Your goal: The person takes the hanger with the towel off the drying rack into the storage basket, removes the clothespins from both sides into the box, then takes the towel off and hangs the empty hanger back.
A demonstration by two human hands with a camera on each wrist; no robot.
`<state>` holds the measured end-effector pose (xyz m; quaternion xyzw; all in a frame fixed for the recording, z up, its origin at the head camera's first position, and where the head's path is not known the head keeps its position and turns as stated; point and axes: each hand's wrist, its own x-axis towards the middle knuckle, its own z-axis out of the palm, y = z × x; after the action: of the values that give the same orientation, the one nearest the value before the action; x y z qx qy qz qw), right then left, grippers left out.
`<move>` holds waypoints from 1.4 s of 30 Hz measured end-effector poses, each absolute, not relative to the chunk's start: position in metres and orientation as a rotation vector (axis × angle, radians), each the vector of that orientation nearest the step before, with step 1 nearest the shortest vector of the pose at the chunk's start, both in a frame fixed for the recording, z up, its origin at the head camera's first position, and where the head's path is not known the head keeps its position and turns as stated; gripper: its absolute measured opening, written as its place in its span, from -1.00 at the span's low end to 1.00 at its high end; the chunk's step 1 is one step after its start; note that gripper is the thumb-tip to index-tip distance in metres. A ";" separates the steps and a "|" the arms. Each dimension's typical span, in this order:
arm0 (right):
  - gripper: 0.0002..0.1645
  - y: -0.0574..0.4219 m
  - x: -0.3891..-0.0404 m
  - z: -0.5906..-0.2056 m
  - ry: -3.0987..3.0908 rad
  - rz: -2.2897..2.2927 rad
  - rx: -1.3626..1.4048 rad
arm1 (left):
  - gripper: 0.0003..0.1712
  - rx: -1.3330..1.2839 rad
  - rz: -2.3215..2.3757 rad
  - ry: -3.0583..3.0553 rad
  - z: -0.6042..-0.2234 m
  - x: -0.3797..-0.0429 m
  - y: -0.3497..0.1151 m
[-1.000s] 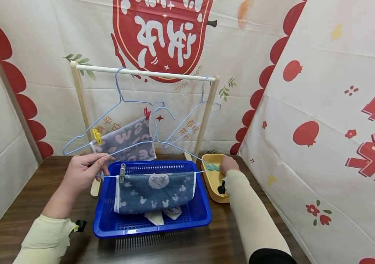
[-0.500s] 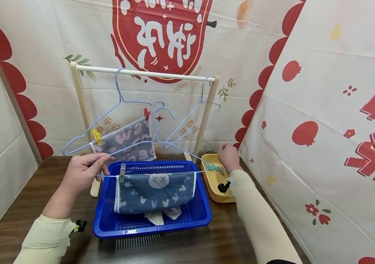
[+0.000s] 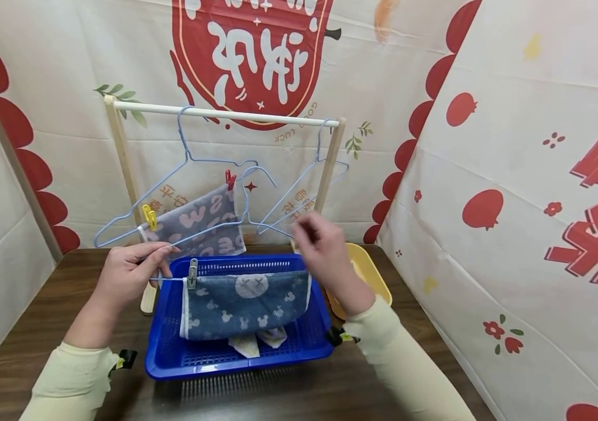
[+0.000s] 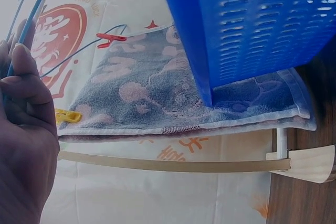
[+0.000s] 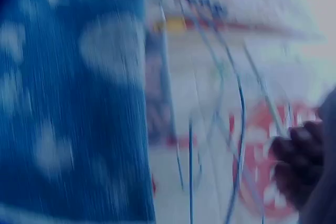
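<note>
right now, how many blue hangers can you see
3: the held hanger in the left hand, a second hanger bearing the gray towel on the rail, and a third hanger near its right end. More could be hidden.

We are seeing deep blue basket [image 3: 204,370], yellow tray [image 3: 371,275], brown table [image 3: 136,403] showing darker wood grain. Front cloth [image 3: 246,310] showing slate blue, carrying pale mouse heads, large round pale motif, white edging. Rear cloth [image 3: 193,222] showing grey, carrying pinkish letters. Front hanger [image 3: 246,202] and rack hangers [image 3: 182,137] showing light blue. Clips we are noting: red clip [image 3: 230,180], yellow clip [image 3: 150,217], grey clip [image 3: 192,273]. Sleeves [image 3: 415,362] showing pale cream-yellow. Backdrop [image 3: 373,88] showing off-white, carrying red scallops, red emblem [image 3: 251,64] with white characters, green leaves.
</note>
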<state>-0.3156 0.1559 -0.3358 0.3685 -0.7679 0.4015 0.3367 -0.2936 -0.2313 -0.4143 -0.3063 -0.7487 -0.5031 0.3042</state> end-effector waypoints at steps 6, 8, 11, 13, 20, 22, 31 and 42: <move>-0.70 0.085 -0.291 -0.350 -2.408 0.973 1.156 | -0.75 -0.777 -1.311 -1.988 -0.414 -0.290 -0.233; -0.61 0.067 -0.287 -0.354 -2.506 0.980 1.155 | -0.75 -0.771 -1.313 -1.989 -0.413 -0.290 -0.233; -0.54 0.045 -0.288 -0.360 -2.581 1.023 1.121 | -0.74 -0.780 -1.314 -1.993 -0.413 -0.289 -0.233; -0.51 0.035 -0.289 -0.363 -2.605 1.073 1.098 | -0.74 -0.789 -1.318 -1.990 -0.412 -0.290 -0.233; -0.66 0.019 -0.291 -0.370 -2.605 1.272 1.011 | -0.76 -0.805 -1.320 -1.975 -0.412 -0.292 -0.230; -0.72 0.018 -0.291 -0.371 -2.596 1.294 1.005 | -0.76 -0.810 -1.324 -1.969 -0.412 -0.292 -0.229; -0.74 0.018 -0.291 -0.370 -2.598 1.401 0.978 | -0.74 -0.823 -1.330 -1.953 -0.414 -0.294 -0.228; -0.93 0.019 -0.291 -0.375 -2.409 1.412 1.017 | -0.74 -0.839 -1.348 -1.941 -0.414 -0.296 -0.225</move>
<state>-0.2908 0.0190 -0.3752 0.3411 -0.8077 0.4733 0.0849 -0.2957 -0.2254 -0.4140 -0.3180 -0.7355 -0.5107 0.3116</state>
